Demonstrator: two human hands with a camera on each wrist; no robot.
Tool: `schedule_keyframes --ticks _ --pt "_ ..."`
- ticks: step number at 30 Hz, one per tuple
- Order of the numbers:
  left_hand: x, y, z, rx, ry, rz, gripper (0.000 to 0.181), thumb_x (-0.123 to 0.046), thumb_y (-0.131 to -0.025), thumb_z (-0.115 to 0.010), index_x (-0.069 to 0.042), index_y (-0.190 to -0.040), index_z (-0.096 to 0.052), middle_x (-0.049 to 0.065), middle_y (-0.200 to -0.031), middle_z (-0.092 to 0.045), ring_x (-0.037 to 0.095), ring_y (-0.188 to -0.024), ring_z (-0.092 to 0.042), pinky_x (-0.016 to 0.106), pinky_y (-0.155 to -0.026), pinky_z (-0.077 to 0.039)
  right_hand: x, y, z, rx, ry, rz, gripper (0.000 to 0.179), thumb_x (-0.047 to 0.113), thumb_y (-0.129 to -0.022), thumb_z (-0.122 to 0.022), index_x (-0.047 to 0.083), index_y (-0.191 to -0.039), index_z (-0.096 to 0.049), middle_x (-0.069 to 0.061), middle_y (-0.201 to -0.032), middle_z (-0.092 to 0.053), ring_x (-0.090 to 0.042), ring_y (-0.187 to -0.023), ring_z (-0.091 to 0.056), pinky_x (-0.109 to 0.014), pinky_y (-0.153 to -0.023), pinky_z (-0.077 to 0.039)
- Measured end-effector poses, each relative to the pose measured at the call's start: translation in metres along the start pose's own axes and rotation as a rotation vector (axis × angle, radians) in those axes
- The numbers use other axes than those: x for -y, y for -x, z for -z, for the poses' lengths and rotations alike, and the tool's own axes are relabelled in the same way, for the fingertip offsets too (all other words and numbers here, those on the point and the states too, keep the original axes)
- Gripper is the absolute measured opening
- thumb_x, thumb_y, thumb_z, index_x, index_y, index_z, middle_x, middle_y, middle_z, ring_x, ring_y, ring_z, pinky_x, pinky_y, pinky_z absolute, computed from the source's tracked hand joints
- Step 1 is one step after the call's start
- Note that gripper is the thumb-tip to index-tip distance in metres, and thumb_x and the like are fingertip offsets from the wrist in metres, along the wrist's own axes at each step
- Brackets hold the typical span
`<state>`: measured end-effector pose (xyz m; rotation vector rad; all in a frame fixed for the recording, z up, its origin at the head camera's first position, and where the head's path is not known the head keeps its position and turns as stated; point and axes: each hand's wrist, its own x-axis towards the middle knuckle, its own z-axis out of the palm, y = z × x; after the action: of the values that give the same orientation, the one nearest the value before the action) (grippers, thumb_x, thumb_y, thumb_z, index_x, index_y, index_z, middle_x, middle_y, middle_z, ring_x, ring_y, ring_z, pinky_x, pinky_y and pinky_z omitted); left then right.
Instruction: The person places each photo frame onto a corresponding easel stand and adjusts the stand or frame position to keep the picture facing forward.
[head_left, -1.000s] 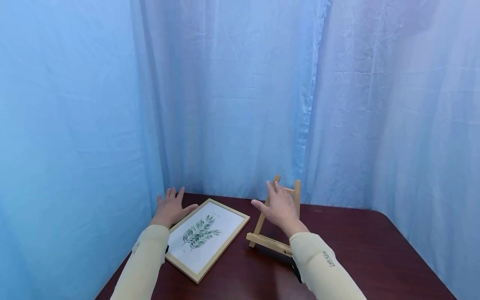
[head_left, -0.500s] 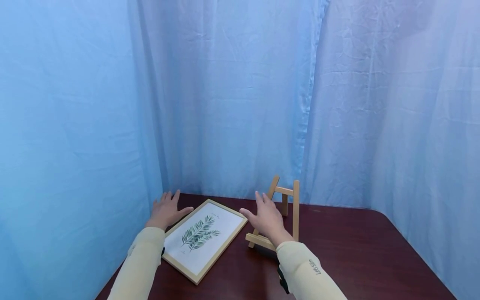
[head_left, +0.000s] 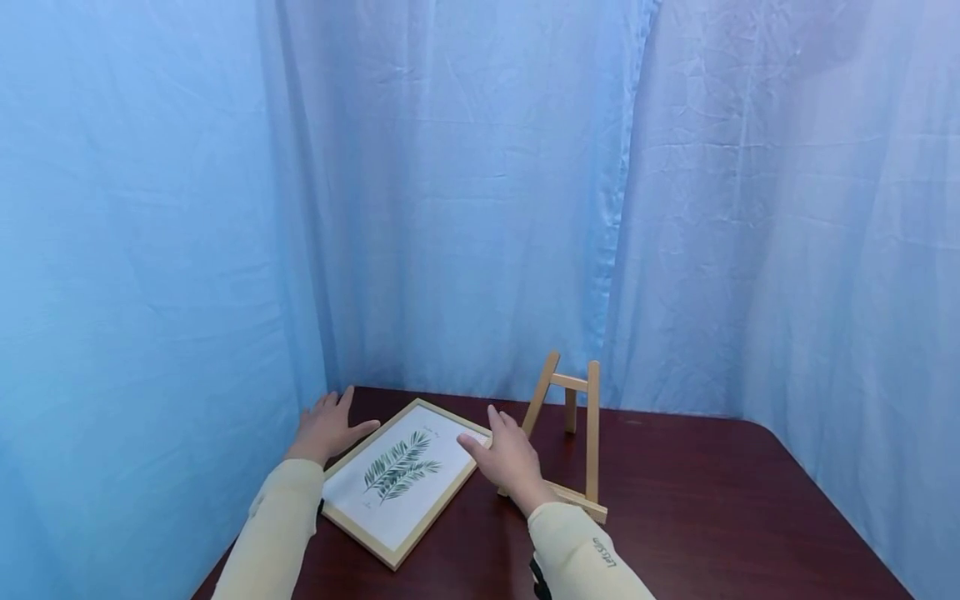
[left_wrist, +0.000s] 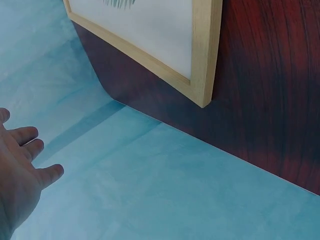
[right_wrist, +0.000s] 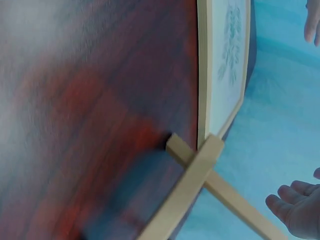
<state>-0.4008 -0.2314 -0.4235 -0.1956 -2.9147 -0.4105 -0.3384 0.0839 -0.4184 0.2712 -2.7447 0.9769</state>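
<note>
A light wooden picture frame [head_left: 358, 540] lies flat on the dark red-brown table, holding a print of green palm leaves [head_left: 401, 468]. Off its left edge hovers my left hand [head_left: 327, 427], fingers spread and thumb pointing toward the frame. In the left wrist view that hand [left_wrist: 20, 175] holds nothing and stands apart from the frame. My right hand [head_left: 512, 457] is over the frame's right corner, fingers extended, also holding nothing. Just right of it stands a small wooden easel [head_left: 592, 433], its lower ledge partly hidden behind that hand and wrist.
The table [head_left: 697, 508] extends to the right of the easel and has a rounded far right corner. Pale blue curtains [head_left: 465, 208] hang along its back and both sides.
My right hand has moved left and nearer, away from the front of the easel to the frame's right corner. My left hand has shifted slightly left and down. Frame and easel stay put.
</note>
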Motion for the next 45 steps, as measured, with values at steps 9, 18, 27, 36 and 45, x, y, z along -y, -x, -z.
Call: schedule_keyframes --ticks 9,18,27,36,45 --pt "0.008 0.000 -0.006 0.022 0.028 0.015 0.095 -0.060 -0.093 -0.056 0.006 -0.154 -0.024 0.040 -0.146 -0.032 0.055 -0.135 -0.030 0.067 -0.105 -0.029 0.006 0.014 -0.021 0.026 -0.115 -0.029 0.084 0.059 -0.093 -0.058 0.003 -0.153 -0.037 -0.023 -0.151 -0.040 -0.041 -0.137 -0.039 -0.062 -0.106 -0.034" --pt "0.020 0.000 -0.013 0.039 0.063 0.012 0.097 -0.061 -0.093 -0.057 0.008 -0.153 -0.025 0.041 -0.143 -0.036 0.054 -0.131 -0.037 0.062 -0.104 -0.035 0.006 0.024 -0.039 0.026 -0.245 -0.077 0.081 0.053 -0.095 -0.061 -0.005 -0.148 -0.040 -0.030 -0.147 -0.042 -0.046 -0.135 -0.040 -0.061 -0.106 -0.034" --pt "0.031 0.005 -0.019 0.068 0.129 0.038 0.095 -0.058 -0.094 -0.058 0.010 -0.152 -0.026 0.041 -0.147 -0.030 0.056 -0.133 -0.032 0.063 -0.105 -0.032 0.004 0.027 -0.058 0.017 -0.288 -0.146 0.080 0.051 -0.095 -0.062 -0.011 -0.143 -0.045 -0.033 -0.140 -0.048 -0.048 -0.131 -0.043 -0.060 -0.104 -0.036" --pt "0.043 0.006 -0.028 0.079 0.134 -0.005 0.084 -0.042 -0.095 -0.065 0.015 -0.147 -0.031 0.043 -0.142 -0.036 0.056 -0.130 -0.036 0.062 -0.104 -0.034 0.009 0.038 -0.079 -0.006 -0.350 -0.243 0.080 0.047 -0.092 -0.067 -0.014 -0.139 -0.046 -0.032 -0.136 -0.051 -0.047 -0.126 -0.048 -0.058 -0.101 -0.040" --pt "0.050 0.010 -0.036 0.088 0.201 -0.011 0.084 -0.041 -0.095 -0.066 0.016 -0.146 -0.031 0.041 -0.144 -0.036 0.056 -0.131 -0.035 0.062 -0.105 -0.034 0.009 0.045 -0.095 -0.031 -0.367 -0.297 0.077 0.043 -0.090 -0.072 -0.014 -0.136 -0.049 -0.033 -0.133 -0.053 -0.047 -0.124 -0.049 -0.057 -0.100 -0.041"
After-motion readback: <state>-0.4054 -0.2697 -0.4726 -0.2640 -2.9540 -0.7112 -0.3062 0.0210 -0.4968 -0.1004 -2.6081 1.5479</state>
